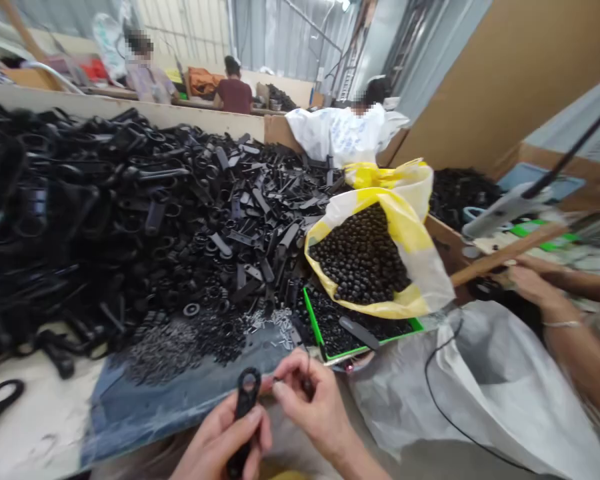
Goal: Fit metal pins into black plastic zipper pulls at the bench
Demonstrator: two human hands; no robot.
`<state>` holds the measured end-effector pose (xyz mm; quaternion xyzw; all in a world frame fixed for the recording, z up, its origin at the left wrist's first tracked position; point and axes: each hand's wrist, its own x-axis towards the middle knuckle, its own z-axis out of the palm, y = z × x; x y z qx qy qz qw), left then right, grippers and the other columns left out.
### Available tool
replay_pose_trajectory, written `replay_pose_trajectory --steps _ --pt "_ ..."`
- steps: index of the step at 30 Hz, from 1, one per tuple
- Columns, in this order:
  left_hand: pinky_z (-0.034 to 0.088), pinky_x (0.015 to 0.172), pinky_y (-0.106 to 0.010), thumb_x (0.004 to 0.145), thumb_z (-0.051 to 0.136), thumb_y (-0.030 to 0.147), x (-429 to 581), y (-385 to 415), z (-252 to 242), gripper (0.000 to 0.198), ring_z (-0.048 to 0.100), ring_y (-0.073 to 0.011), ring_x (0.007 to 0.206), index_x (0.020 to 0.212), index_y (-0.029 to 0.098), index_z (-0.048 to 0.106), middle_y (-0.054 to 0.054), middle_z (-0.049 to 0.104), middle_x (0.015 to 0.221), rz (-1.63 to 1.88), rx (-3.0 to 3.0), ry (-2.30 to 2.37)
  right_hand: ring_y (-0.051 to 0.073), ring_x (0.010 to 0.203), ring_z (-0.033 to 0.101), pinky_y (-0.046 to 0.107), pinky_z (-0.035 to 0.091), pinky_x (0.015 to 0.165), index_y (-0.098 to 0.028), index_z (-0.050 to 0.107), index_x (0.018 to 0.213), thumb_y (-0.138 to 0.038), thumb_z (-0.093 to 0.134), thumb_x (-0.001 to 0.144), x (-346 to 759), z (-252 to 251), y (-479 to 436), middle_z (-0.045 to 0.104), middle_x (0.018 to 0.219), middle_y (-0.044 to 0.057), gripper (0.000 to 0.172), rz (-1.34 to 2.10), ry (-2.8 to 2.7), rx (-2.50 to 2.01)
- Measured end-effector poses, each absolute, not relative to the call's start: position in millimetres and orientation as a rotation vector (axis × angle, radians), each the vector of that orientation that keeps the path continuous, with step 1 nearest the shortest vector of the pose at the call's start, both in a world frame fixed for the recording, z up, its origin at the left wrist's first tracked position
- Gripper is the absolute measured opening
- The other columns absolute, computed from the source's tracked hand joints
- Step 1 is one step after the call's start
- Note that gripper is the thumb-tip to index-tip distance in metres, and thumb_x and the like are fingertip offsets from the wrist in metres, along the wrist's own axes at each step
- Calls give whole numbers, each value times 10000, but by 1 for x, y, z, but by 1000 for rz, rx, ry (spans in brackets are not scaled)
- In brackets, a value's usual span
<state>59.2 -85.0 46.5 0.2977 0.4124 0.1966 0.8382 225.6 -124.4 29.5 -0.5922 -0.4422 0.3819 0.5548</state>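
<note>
My left hand (220,433) is closed round a black plastic handle piece (245,407) with a ring-shaped end that points up. Just to its right, my right hand (317,403) has its thumb and finger pinched together beside the ring. What sits in that pinch is too small and blurred to name. Both hands are over the front edge of a blue cloth-like mat (130,413). On the mat lie a heap of small dark grey parts (165,350) and some shiny metal pins (283,323).
Black plastic parts (80,200) are heaped across the table. A yellow-and-white bag (430,267) of dark round beads (365,257) stands over a green tray (313,320) of small black parts. A white sack (480,373) and a co-worker's arm (555,300) are at right.
</note>
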Motion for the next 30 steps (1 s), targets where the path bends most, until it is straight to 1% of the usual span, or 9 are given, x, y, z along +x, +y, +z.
replay_pose_trajectory --steps 3,5,7,10,12,15,21,26,30 --pt "274 508 -207 712 883 532 59 -86 51 716 474 -58 510 1278 186 614 14 658 758 389 679 859 89 542 411 181 311 460 -191 673 831 -192 642 806 230 30 -125 501 700 -46 40 810 -1157 -1363" --pt "296 537 -215 720 880 502 58 -86 53 676 496 -64 546 1252 181 613 12 660 795 372 695 871 99 569 459 178 321 453 -195 687 854 -149 637 811 231 30 -124 530 727 -31 81 728 -1296 -1341" --pt "308 555 -223 747 861 454 57 -86 55 567 499 -65 561 1183 175 630 16 649 805 356 711 887 108 585 486 180 330 454 -199 691 893 -115 634 813 231 30 -123 548 729 -27 130 643 -1437 -1312" --pt "329 585 -231 778 829 378 57 -87 55 447 497 -70 586 1137 185 645 26 627 813 332 715 911 117 605 515 196 365 489 -199 674 928 -108 637 840 232 29 -122 571 729 -23 132 537 -1589 -1282" --pt "362 622 -240 777 815 325 56 -87 53 453 507 -85 622 1177 196 648 29 615 822 325 708 922 120 617 537 207 388 519 -195 666 949 -108 634 859 232 27 -122 586 742 -18 129 497 -1654 -1278" --pt "392 663 -255 786 775 283 56 -88 47 532 505 -106 664 1292 209 627 29 600 819 339 722 922 128 646 568 218 403 544 -192 658 978 -107 630 872 234 25 -123 597 767 -7 139 460 -1700 -1291" --pt "419 725 -286 808 693 347 56 -86 35 565 504 -154 751 1348 193 624 18 577 800 362 831 853 136 666 572 228 399 551 -205 665 999 -131 640 923 233 20 -127 611 796 1 109 500 -1691 -1353" --pt "415 838 -316 877 630 340 50 -85 37 578 504 -173 822 1431 186 569 10 574 832 320 931 911 149 666 583 231 418 568 -222 680 980 -157 645 976 225 15 -132 628 701 -21 74 622 -1547 -1368" --pt "405 808 -312 938 602 432 47 -89 37 576 500 -171 795 1463 203 540 8 580 843 319 1000 979 143 672 609 223 450 586 -214 697 961 -135 634 989 218 14 -137 648 723 -7 106 583 -1527 -1301"
